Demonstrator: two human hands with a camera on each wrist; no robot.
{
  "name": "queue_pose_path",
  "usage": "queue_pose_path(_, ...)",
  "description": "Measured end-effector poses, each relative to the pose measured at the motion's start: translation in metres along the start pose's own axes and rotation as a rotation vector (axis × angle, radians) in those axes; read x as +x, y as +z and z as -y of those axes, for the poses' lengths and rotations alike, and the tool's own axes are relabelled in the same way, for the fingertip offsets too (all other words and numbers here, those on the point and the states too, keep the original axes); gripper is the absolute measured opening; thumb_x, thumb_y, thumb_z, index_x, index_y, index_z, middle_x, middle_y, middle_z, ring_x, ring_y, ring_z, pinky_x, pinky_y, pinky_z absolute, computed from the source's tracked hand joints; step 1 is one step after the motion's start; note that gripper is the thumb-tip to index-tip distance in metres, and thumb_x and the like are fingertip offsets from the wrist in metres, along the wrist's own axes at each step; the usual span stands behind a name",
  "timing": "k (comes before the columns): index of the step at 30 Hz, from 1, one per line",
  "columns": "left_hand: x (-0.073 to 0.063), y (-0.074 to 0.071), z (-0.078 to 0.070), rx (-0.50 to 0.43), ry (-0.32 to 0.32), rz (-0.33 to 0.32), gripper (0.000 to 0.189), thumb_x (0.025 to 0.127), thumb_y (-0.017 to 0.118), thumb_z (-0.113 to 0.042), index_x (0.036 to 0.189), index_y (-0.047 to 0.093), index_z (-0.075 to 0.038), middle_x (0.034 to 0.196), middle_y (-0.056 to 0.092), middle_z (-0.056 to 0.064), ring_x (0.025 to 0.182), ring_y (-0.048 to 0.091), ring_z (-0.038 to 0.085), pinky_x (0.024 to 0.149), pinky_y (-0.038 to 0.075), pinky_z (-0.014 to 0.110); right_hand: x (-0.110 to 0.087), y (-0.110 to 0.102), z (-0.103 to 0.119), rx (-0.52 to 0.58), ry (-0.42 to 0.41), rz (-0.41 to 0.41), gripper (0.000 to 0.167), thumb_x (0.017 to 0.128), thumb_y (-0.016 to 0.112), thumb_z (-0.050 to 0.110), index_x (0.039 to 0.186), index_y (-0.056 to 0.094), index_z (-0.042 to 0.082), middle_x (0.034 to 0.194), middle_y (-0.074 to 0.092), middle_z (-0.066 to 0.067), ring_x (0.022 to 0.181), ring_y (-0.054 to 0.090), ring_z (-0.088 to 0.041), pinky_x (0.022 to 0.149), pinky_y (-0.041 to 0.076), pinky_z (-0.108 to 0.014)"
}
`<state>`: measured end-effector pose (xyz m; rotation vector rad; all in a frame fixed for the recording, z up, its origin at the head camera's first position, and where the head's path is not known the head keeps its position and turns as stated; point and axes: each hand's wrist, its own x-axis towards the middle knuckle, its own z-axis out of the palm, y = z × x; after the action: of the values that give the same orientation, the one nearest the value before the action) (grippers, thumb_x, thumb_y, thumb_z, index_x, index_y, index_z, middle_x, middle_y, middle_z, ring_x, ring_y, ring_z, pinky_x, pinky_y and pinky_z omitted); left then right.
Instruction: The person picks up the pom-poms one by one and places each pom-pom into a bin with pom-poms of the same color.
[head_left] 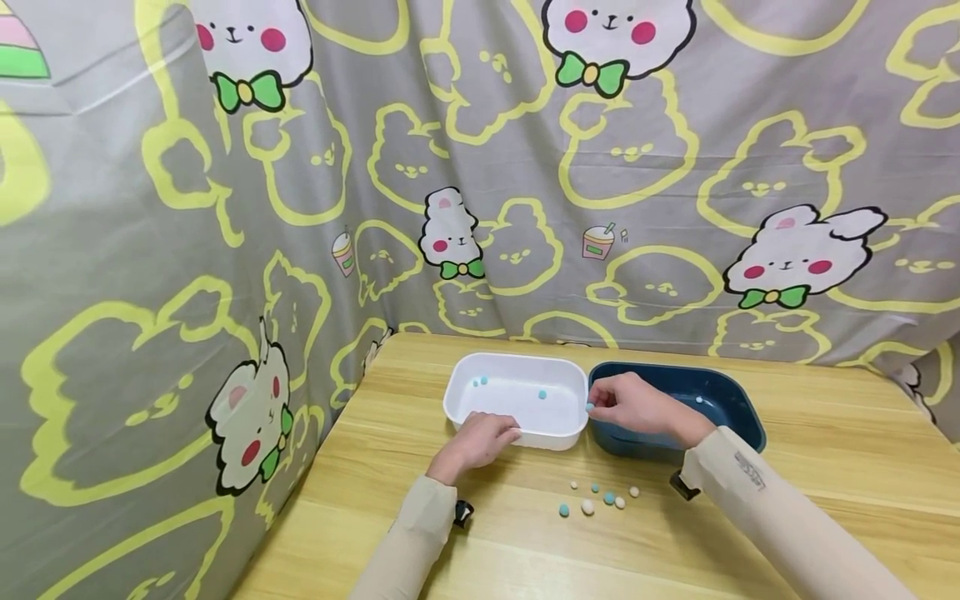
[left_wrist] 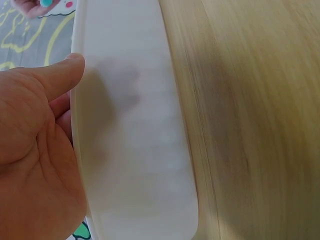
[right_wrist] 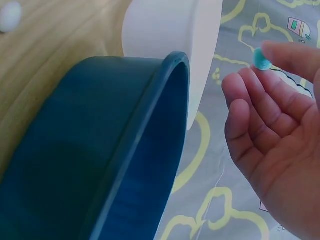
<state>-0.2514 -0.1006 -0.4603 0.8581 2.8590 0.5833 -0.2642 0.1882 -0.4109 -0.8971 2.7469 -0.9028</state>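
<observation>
My right hand (head_left: 633, 402) pinches a small teal ball (right_wrist: 261, 59) between thumb and index finger, above the left end of the dark blue bin (head_left: 723, 421), close to the white bin (head_left: 551, 422). The other fingers curl loosely below it. At the white bin's front rim, my left hand (head_left: 483, 439) grips the wall, thumb on the rim and fingers dimly visible through the side. Several teal balls (head_left: 542, 395) lie inside the white bin. A pale ball (head_left: 699, 400) lies in the blue one.
In front of the bins, several loose white balls (head_left: 587, 507) and teal balls (head_left: 564, 510) are scattered on the wooden table (head_left: 337, 517). The two bins stand side by side. A patterned grey curtain (head_left: 525, 167) hangs behind and along the left.
</observation>
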Motion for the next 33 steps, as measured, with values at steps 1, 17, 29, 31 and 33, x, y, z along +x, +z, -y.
queue_pose_path(1, 0.000, 0.000, 0.000, 0.000, -0.001, -0.001, 0.024, 0.099, 0.050, -0.031, 0.098, 0.069, -0.018, 0.083, 0.066, -0.006, 0.070, 0.049, 0.008, 0.084, 0.037, 0.032, 0.002, 0.000, 0.000, -0.002, -0.002, -0.001, 0.006, 0.089, 0.067, 0.016, 0.084, 0.064, 0.017, 0.069, 0.055, 0.007, 0.061, 0.048, -0.012, 0.058, 0.042, -0.027)
queue_pose_path(17, 0.002, 0.002, 0.002, 0.028, 0.009, -0.015, 0.022, 0.098, 0.051, -0.032, 0.097, 0.069, -0.020, 0.080, 0.063, -0.012, 0.070, 0.049, 0.007, 0.079, 0.037, 0.031, 0.030, -0.002, -0.003, -0.002, 0.044, 0.068, 0.006, 0.091, 0.063, 0.016, 0.088, 0.066, 0.012, 0.072, 0.057, 0.004, 0.063, 0.049, -0.014, 0.061, 0.043, -0.031)
queue_pose_path(29, 0.002, 0.002, 0.003, 0.015, 0.006, -0.013, 0.023, 0.098, 0.050, -0.032, 0.096, 0.069, -0.019, 0.079, 0.064, -0.009, 0.068, 0.048, 0.008, 0.080, 0.037, 0.031, 0.046, 0.005, -0.013, 0.097, 0.118, 0.099, 0.008, 0.091, 0.062, 0.013, 0.093, 0.066, 0.005, 0.078, 0.062, -0.003, 0.068, 0.055, -0.016, 0.065, 0.047, -0.031)
queue_pose_path(31, 0.002, 0.002, 0.003, 0.015, 0.003, -0.009, 0.023, 0.098, 0.050, -0.032, 0.097, 0.069, -0.019, 0.079, 0.064, -0.009, 0.068, 0.048, 0.008, 0.081, 0.037, 0.031, 0.047, 0.006, -0.014, 0.103, 0.128, 0.099, 0.008, 0.090, 0.063, 0.012, 0.093, 0.066, 0.005, 0.077, 0.062, -0.003, 0.068, 0.055, -0.016, 0.065, 0.047, -0.030)
queue_pose_path(33, 0.002, 0.003, 0.003, 0.015, 0.001, -0.006, 0.023, 0.099, 0.050, -0.032, 0.097, 0.069, -0.019, 0.080, 0.064, -0.009, 0.069, 0.049, 0.008, 0.081, 0.037, 0.031, 0.049, 0.007, -0.015, 0.098, 0.128, 0.098, 0.009, 0.090, 0.063, 0.012, 0.093, 0.066, 0.005, 0.076, 0.061, -0.002, 0.068, 0.055, -0.016, 0.064, 0.047, -0.030)
